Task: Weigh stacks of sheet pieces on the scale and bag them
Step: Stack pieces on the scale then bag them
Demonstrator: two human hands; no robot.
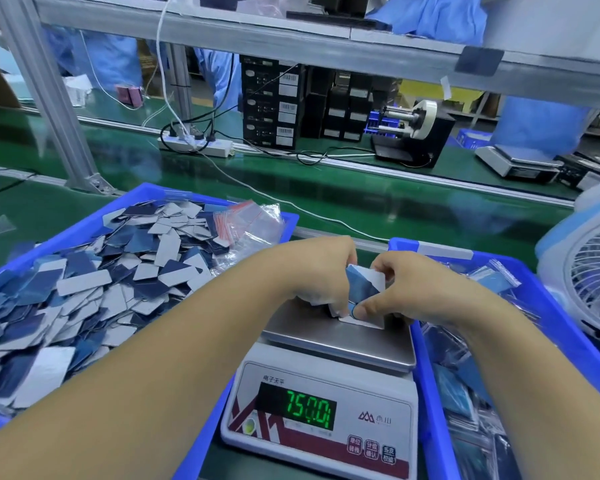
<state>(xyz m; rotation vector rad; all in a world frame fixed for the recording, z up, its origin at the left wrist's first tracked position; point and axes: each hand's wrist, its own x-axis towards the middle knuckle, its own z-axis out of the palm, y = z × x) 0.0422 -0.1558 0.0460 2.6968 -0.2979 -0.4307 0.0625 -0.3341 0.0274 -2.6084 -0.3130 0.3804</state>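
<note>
Pinching stack (364, 285) btwn both grips

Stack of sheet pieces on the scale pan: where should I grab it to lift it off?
Pinch the stack of sheet pieces across its flat faces near the upper edge, coming from above: it stands tilted on the scale pan between left hand and right hand, bottom edge down.
</note>
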